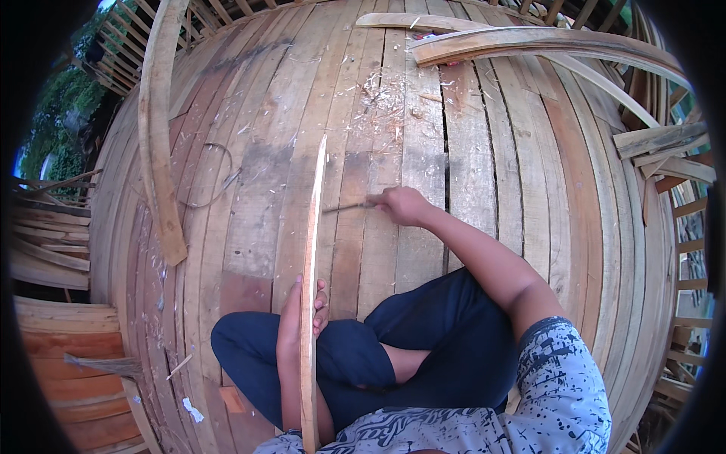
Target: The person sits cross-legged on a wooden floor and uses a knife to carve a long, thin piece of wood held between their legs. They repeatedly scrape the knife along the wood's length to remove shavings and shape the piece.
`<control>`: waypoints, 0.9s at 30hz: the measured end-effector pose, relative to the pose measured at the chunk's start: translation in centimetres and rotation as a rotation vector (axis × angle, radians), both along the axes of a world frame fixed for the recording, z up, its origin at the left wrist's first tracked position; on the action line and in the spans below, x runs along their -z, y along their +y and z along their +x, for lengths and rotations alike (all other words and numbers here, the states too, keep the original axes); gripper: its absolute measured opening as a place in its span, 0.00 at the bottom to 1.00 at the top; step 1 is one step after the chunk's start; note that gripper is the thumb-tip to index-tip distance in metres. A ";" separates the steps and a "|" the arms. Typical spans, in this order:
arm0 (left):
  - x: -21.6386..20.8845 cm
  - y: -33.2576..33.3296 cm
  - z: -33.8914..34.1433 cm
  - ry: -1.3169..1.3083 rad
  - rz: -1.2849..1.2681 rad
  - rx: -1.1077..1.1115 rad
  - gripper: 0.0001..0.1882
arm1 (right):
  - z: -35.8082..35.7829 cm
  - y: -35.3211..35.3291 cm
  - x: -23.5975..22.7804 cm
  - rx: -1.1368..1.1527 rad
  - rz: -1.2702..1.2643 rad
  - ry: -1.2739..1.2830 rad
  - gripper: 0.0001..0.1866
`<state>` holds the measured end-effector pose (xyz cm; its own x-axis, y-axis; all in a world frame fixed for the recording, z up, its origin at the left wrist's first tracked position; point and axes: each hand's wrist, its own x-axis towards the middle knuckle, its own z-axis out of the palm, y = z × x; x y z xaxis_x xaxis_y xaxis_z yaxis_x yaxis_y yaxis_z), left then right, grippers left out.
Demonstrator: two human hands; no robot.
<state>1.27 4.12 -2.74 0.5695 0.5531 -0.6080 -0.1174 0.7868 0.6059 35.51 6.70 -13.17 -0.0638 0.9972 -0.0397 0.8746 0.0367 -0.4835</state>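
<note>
Your left hand (293,310) is curled around a pale wood strip (311,250), its tip toward the plank floor's (257,234) far edge. Right of it, your right hand (404,206) grips a knife (346,206), blade reaching the strip; contact is unclear. Your shirt's (563,378) dark print is illegible.

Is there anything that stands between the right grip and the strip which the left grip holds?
Only the knife, held in the right grip itself and pointing toward the strip; whether it touches is unclear. Nothing else visible stands between them.
</note>
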 end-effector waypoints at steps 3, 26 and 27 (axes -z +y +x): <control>-0.3 -0.1 0.4 -0.021 0.019 0.015 0.25 | 3.9 1.1 0.9 0.494 0.072 -0.085 0.26; -0.3 -0.3 0.6 0.019 0.032 0.031 0.26 | -3.6 -0.2 0.3 -0.369 0.028 -0.078 0.29; -0.3 -0.4 0.7 0.017 0.024 0.031 0.26 | -3.2 0.3 0.4 -0.161 0.027 -0.091 0.30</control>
<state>2.00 3.76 -2.46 0.5761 0.5504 -0.6043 -0.0831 0.7749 0.6266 32.32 6.97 -13.58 -0.2201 0.9751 -0.0261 0.8965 0.1916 -0.3995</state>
